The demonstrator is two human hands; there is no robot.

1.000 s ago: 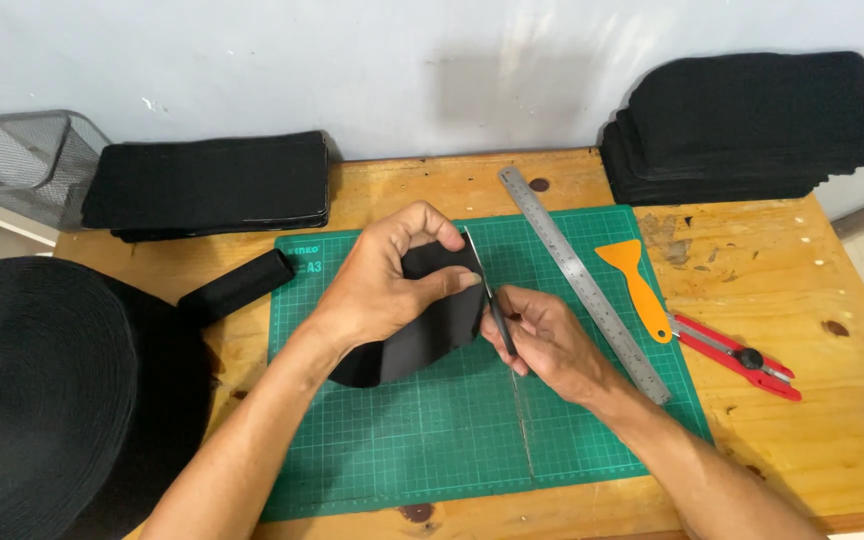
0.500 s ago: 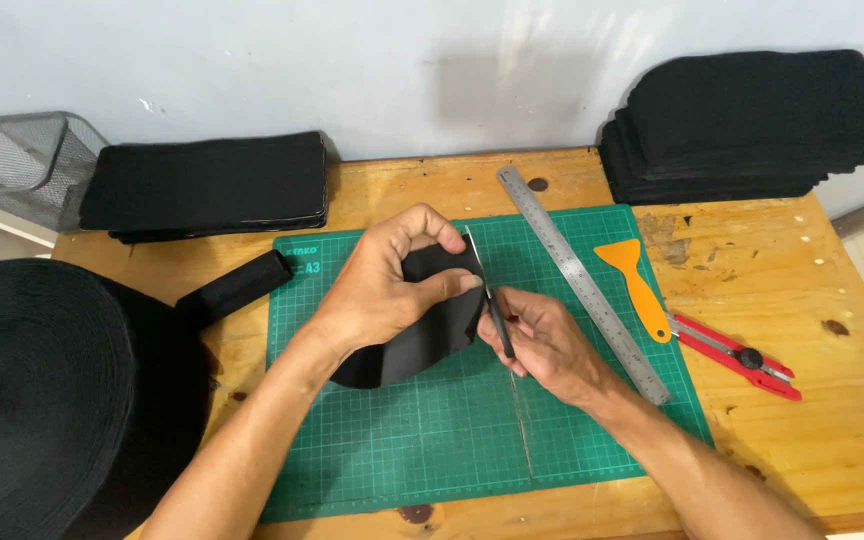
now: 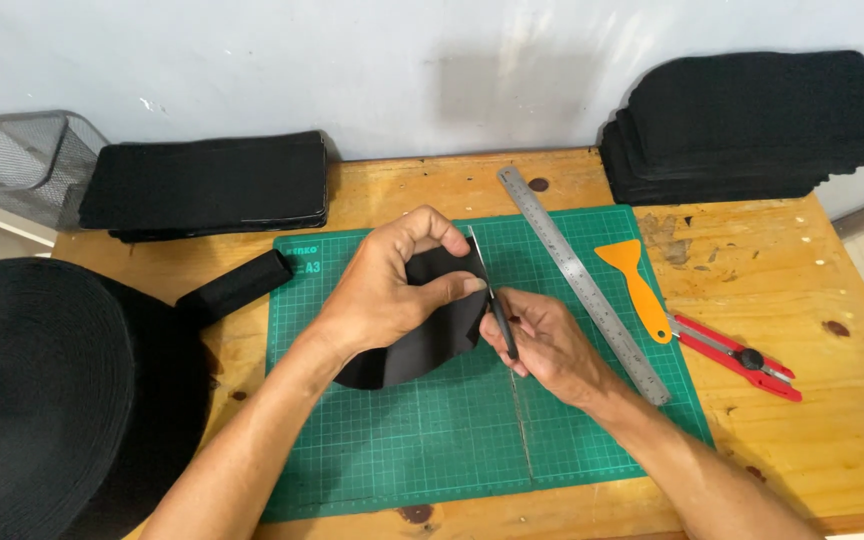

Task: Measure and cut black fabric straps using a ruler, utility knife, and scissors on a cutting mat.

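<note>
Black strap sits bent in my left hand, over the middle of the green cutting mat, its loose end drooping toward 7 o'clock onto the mat. My left grip is clenched on the fold, thumb and forefinger pinching the edge at 3 o'clock. My right hand is closed around a slim black-handled blade, whose tip points to 12 o'clock right against the pinched edge. To do this cleanly, I judge I should keep the strap taut, hold my thumb clear of the blade's path, and draw steadily rather than saw. On the surface, the steel ruler lies at 2 o'clock from my right hand, the orange scraper beyond it, and the red utility knife at 3 o'clock.
</note>
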